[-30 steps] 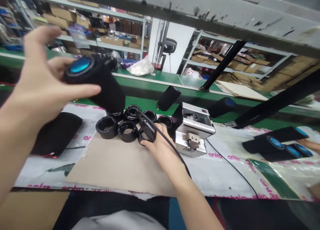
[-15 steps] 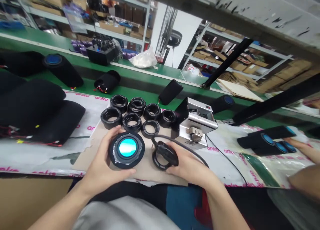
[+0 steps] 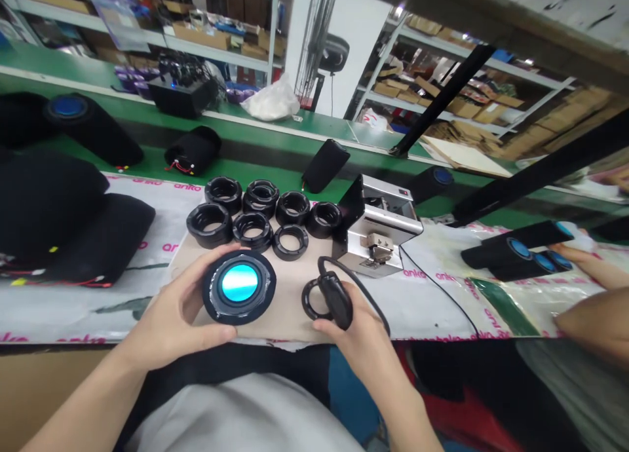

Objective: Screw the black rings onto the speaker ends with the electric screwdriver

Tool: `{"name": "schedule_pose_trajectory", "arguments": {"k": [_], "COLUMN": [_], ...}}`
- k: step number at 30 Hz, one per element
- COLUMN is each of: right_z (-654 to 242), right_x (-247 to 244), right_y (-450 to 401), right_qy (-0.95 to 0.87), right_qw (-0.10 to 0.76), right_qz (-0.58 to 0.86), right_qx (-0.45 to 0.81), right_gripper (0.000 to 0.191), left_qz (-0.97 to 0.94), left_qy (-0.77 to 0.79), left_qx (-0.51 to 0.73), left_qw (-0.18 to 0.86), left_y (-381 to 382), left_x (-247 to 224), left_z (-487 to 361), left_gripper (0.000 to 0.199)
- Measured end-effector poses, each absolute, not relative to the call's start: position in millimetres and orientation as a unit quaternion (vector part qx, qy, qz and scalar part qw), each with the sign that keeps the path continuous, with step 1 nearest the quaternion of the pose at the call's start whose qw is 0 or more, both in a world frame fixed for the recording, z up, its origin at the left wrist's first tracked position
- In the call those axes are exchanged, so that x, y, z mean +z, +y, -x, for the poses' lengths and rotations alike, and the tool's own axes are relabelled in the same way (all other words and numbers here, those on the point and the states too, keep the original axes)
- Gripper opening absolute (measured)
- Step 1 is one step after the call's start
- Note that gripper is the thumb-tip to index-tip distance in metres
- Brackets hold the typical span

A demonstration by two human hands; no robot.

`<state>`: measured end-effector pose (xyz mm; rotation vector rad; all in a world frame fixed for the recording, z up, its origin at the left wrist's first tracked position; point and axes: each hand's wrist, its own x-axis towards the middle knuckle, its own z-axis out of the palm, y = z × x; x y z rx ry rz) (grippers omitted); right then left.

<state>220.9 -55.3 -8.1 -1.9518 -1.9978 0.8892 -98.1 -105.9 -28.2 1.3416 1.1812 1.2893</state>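
Note:
My left hand [image 3: 171,314] is wrapped round the side of a black round speaker [image 3: 239,285] with a shiny blue centre, facing up. My right hand [image 3: 351,321] grips a black handheld tool [image 3: 336,300] with a thick cable [image 3: 361,282]. Under and beside the tool lies a black ring [image 3: 309,299], partly hidden by it. Behind the hands, several black rings [image 3: 252,232] stand grouped on a brown cardboard sheet [image 3: 287,275].
A silver and black machine [image 3: 383,229] stands right of the rings. Black fabric tubes [image 3: 118,236] lie at the left, more on the green bench [image 3: 246,137]. At the right, another person's arm [image 3: 594,268] reaches towards black cylinders [image 3: 496,252].
The whole view has shifted, with most things appearing slightly higher and further left. The tool in my right hand has turned more upright over the ring. My left hand keeps its hold.

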Motion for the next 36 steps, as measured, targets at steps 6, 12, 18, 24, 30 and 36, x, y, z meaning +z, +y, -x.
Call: {"name": "schedule_pose_trajectory", "arguments": {"k": [6,12,18,24,30,36], "right_z": [-203,-215,-219,-204,-206,-225], "right_x": [-28,-24,-20,-27,-26,15], "right_y": [-70,-56,-53,-57,-53,-48], "right_qy": [-0.678,-0.677,-0.644,-0.622,-0.612,-0.61], "right_qw": [0.119,0.114,0.124,0.132,0.151,0.247], "right_qz": [0.665,0.658,0.682,0.71,0.705,0.634], "right_qx": [0.289,0.309,0.324,0.303,0.327,0.406], "right_gripper": [0.053,0.07,0.081,0.069,0.063,0.076], "left_qz": [-0.582,-0.609,-0.49,-0.44,-0.418,-0.491], "left_qy": [0.554,0.536,0.622,0.636,0.603,0.595], "left_qx": [0.5,0.476,0.525,0.552,0.582,0.529], "left_qw": [0.324,0.34,0.312,0.312,0.351,0.353], "left_y": [-103,-108,-114,-111,-111,-115], "left_x": [-20,-7,-5,-5,-2,-7], "left_z": [88,81,52,16,12,30], "left_gripper": [0.103,0.099,0.082,0.087,0.081,0.107]}}
